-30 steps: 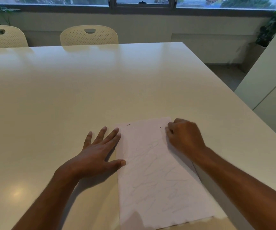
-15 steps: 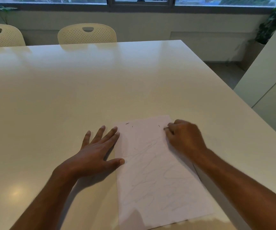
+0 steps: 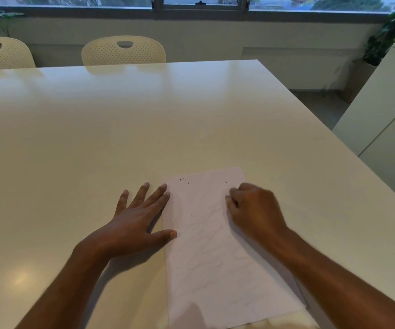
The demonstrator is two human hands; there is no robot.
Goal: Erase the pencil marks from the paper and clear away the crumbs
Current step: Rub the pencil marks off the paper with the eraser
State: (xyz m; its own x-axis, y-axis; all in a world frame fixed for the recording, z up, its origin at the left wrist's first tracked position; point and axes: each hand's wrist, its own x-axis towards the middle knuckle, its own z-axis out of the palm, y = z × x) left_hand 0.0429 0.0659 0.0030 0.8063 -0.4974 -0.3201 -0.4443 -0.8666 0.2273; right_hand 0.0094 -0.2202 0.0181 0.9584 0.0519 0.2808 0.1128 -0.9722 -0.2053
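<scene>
A white sheet of paper (image 3: 215,252) lies on the table in front of me, covered with faint grey pencil scribbles (image 3: 206,224). A few dark eraser crumbs (image 3: 181,179) lie near its far edge. My left hand (image 3: 137,222) rests flat with fingers spread, its fingertips and thumb pressing on the paper's left edge. My right hand (image 3: 255,210) is closed in a fist on the upper right part of the sheet, pinching a small eraser that is almost wholly hidden by the fingers.
The wide cream table (image 3: 144,127) stretches far ahead and to the left. Its right edge runs close beside the paper. Two cream chairs (image 3: 124,52) stand at the far side. A white cabinet (image 3: 386,119) and a potted plant (image 3: 391,32) stand to the right.
My right hand has slid a little toward me across the top right of the paper. My left hand has stayed flat in the same spot.
</scene>
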